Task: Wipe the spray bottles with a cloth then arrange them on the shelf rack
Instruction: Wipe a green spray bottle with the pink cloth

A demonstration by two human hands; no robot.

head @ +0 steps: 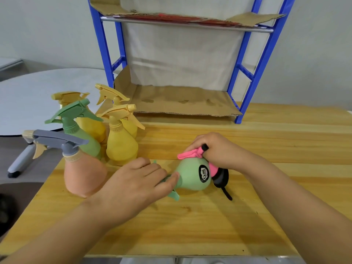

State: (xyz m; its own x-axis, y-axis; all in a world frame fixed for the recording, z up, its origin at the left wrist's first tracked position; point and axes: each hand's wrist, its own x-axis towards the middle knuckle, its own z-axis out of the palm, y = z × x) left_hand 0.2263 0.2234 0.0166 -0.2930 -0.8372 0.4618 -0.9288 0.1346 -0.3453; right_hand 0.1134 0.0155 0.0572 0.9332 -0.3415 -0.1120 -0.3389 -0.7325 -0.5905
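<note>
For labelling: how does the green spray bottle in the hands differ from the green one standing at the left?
The held green bottle lies on its side; the standing green bottle is upright. The left hand grips the held one and the right hand holds a pink cloth against it; no hand touches the standing one. The held one is paler than the standing one and shows a black sticker. Neither is on the shelf rack.
</note>
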